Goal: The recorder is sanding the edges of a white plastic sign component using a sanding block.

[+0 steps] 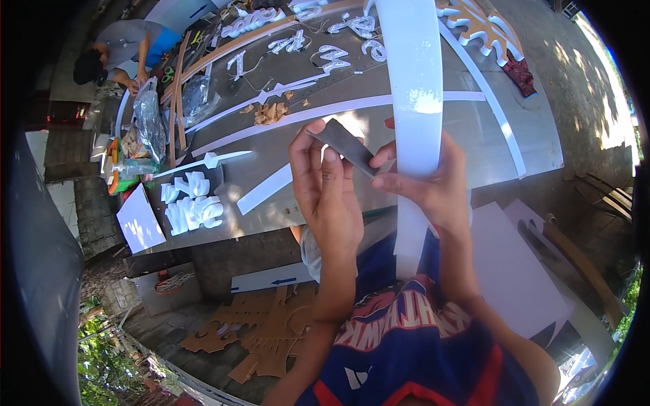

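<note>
My left hand (330, 193) pinches a dark grey, flat rectangular piece (347, 147) by its left end, in front of my chest; it looks like sandpaper, but I cannot be sure. My right hand (443, 186) grips a long white curved strip (416, 81) that rises past the top of the view and hangs down to my lap. The right thumb and forefinger also reach the lower right corner of the dark piece. Behind my hands, a shorter white strip (267, 188) lies on the metal table (325, 169).
White raised letters (193, 203) stand at the table's left end, with more letters (288, 42) farther back. Crumpled brown paper (271, 114) lies mid-table. Another person (128, 51) bends over the far left. Cut cardboard (264, 331) lies below left; white sheets (508, 264) lean at right.
</note>
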`<state>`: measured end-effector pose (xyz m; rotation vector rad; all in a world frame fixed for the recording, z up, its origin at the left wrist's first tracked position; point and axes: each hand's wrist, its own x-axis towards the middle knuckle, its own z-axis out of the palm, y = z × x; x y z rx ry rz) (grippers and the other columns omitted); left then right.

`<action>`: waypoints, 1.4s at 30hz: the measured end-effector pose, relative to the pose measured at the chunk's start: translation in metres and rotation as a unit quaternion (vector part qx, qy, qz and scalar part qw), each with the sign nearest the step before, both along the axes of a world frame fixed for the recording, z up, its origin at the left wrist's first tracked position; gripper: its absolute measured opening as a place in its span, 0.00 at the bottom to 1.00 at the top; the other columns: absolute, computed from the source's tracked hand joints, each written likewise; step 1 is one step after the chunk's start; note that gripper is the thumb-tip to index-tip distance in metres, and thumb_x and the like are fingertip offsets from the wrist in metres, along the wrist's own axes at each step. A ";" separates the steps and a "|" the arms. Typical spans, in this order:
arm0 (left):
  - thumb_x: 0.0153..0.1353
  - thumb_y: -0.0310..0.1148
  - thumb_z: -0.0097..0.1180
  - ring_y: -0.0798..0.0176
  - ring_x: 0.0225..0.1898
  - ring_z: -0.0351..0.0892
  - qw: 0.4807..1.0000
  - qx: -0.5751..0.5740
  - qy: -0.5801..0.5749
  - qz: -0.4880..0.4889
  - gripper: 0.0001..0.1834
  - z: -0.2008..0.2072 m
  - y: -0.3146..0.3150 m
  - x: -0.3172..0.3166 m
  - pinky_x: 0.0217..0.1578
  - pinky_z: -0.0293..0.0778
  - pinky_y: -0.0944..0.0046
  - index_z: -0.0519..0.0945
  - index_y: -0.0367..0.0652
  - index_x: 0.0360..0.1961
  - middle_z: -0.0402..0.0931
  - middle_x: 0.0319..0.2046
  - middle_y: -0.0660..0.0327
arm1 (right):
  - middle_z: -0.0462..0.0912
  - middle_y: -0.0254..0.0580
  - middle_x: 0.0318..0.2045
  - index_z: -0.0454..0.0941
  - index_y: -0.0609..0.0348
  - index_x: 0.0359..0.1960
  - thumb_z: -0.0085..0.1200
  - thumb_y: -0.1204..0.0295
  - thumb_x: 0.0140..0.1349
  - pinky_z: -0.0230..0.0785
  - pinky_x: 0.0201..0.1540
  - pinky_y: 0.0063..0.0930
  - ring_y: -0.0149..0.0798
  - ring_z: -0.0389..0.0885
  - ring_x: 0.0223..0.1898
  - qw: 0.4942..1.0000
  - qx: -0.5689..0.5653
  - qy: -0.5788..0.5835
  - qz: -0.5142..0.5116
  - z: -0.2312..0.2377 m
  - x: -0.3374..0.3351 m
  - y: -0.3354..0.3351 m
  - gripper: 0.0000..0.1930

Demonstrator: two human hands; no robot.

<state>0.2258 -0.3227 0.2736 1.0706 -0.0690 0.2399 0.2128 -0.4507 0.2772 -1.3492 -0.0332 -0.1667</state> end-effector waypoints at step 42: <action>0.51 0.24 0.64 0.61 0.39 0.78 0.968 0.164 -0.190 -0.029 0.15 0.011 0.011 -0.007 0.39 0.73 0.67 0.77 0.25 0.38 0.76 0.41 0.47 | 0.76 0.44 0.31 0.63 0.65 0.59 0.27 0.29 0.61 0.67 0.35 0.26 0.34 0.74 0.32 0.985 0.151 0.012 0.083 -0.011 -0.004 0.004 0.47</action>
